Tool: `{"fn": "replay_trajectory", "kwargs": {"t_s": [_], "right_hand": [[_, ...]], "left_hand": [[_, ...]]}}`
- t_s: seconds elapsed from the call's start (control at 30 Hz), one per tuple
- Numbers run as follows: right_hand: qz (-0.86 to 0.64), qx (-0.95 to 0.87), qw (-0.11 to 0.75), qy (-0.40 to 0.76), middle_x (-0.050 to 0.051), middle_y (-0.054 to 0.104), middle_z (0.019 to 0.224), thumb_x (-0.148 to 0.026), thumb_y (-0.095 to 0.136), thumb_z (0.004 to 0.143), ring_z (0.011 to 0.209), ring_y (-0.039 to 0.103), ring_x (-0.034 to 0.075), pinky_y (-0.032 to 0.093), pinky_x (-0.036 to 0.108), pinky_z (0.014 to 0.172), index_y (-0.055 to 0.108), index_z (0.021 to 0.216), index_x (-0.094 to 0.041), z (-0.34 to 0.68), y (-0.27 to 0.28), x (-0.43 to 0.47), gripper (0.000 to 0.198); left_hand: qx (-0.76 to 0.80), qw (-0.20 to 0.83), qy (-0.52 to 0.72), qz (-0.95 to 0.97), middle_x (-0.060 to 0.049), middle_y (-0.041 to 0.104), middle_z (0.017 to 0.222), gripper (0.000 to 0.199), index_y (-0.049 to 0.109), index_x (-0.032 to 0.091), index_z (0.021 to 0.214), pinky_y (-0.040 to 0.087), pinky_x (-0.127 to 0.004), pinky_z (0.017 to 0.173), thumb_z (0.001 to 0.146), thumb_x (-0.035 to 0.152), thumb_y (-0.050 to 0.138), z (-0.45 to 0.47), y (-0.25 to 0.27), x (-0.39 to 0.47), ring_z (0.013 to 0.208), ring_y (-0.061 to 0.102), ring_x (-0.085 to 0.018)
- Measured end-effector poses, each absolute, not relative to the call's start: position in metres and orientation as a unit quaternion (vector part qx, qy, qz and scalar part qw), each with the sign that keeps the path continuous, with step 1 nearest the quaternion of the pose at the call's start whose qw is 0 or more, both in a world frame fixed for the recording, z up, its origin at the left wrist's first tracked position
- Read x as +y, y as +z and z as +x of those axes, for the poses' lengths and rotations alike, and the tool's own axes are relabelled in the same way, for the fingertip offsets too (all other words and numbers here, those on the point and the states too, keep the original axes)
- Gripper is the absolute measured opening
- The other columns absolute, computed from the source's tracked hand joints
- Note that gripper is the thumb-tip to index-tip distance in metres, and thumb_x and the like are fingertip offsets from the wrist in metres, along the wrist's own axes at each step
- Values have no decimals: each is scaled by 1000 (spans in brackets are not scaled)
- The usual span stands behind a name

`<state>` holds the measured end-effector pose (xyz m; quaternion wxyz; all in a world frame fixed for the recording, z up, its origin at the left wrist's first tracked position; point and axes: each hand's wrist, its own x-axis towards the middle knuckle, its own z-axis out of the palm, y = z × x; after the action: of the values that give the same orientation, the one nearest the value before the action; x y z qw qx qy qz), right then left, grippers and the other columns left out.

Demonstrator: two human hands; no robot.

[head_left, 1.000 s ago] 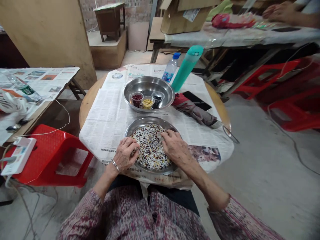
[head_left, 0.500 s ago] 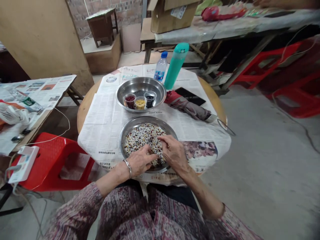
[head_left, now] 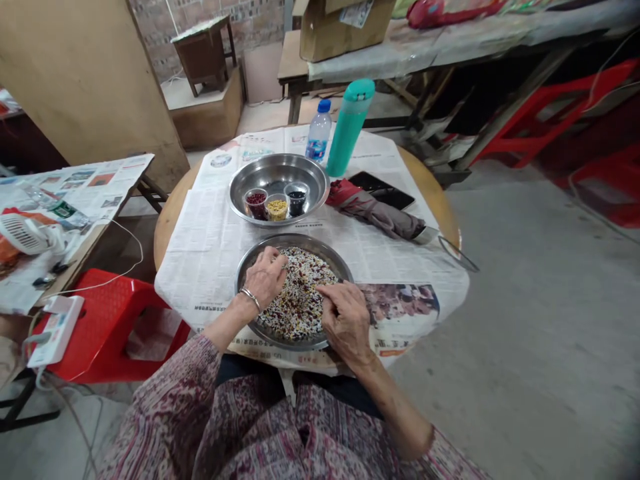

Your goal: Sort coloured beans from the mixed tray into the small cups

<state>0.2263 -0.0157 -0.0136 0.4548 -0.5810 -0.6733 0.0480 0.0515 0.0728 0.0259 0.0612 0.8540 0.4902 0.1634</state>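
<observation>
A metal basin point(head_left: 345, 261) in front of me holds a mix of white rice-like grains with dark red, yellow and black beans point(head_left: 303, 293). My left hand point(head_left: 267, 277), with a silver bangle on the wrist, is over the basin's left side, its fingers loosely bent and their tips at the mix. Over the right side is my right hand point(head_left: 349, 321), index finger stretched out and the other fingers curled. I see nothing held in either hand. Behind stands a larger metal basin point(head_left: 240, 177) with cups of red beans point(head_left: 257, 204), yellow beans point(head_left: 277, 209) and black beans point(head_left: 297, 200).
Newspaper point(head_left: 193, 247) covers the round table. Behind the basins stand a water bottle point(head_left: 319, 133) and a teal flask point(head_left: 351, 127). A folded umbrella point(head_left: 377, 212) and a dark phone-like slab point(head_left: 387, 190) lie to the right. A red stool point(head_left: 107, 333) bears a power strip point(head_left: 56, 331).
My left hand has moved up and left across the mix, toward the basin's far left rim. My right hand has shifted slightly down. The view has tilted a little.
</observation>
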Motion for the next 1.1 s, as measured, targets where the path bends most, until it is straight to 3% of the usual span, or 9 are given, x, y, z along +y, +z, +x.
{"fn": "replay_trajectory", "kwargs": {"t_s": [0.03,0.13,0.2,0.37,0.47,0.63,0.8,0.97,1.1], "right_hand": [[-584,-669,457,48,5,70,93,-12,43,88,93,62,21,44,47,100,67,97,-24,226,-14,-16,28],[-597,-646,474,47,4,71,91,-16,45,90,91,63,20,40,49,103,67,95,-24,224,-14,-16,24],[-612,-618,491,52,4,71,90,-19,47,91,90,63,21,40,49,102,67,92,-24,223,-14,-16,20],[-604,-564,552,109,7,69,93,-22,47,91,92,61,21,48,41,88,67,96,-22,222,-15,-17,21],[-599,-542,574,130,7,68,95,-23,47,91,93,61,21,49,41,87,67,97,-22,222,-16,-18,21],[-601,-544,569,136,6,68,94,-23,46,90,92,60,21,49,41,86,65,96,-22,223,-17,-17,20],[-601,-564,553,123,3,62,78,-18,43,87,84,57,21,46,40,83,59,77,-23,226,-21,-19,20],[-611,-552,550,140,2,57,73,-18,40,85,78,52,21,42,37,78,51,72,-24,227,-23,-20,18],[-625,-539,546,148,2,54,71,-19,38,86,77,51,21,40,36,77,50,72,-24,227,-24,-21,19]], "left_hand": [[497,54,163,850,-8,51,116,19,58,22,107,53,-37,86,89,28,59,52,26,75,106,51,-24],[505,48,127,853,-14,48,128,61,54,20,122,49,-49,91,75,52,73,63,24,80,115,45,-33],[495,53,103,861,-14,47,130,71,52,21,126,45,-53,94,69,57,76,76,23,83,117,45,-35],[384,148,45,910,-5,57,107,19,64,24,105,51,-34,85,86,23,60,96,29,81,102,56,-22],[320,190,27,928,-2,59,96,20,65,24,96,51,-27,75,85,12,54,84,34,67,90,59,-17],[290,175,24,940,-1,59,93,13,64,23,92,49,-25,71,87,15,55,44,43,34,88,58,-16],[211,119,56,969,-3,62,114,15,64,25,103,47,-34,88,89,25,58,48,43,16,104,55,-20],[158,68,57,983,-6,61,125,23,60,22,113,34,-42,107,93,24,50,79,27,29,125,46,-23],[220,25,51,974,-8,61,122,18,62,19,106,35,-44,105,92,23,53,80,23,54,117,50,-25]]}}
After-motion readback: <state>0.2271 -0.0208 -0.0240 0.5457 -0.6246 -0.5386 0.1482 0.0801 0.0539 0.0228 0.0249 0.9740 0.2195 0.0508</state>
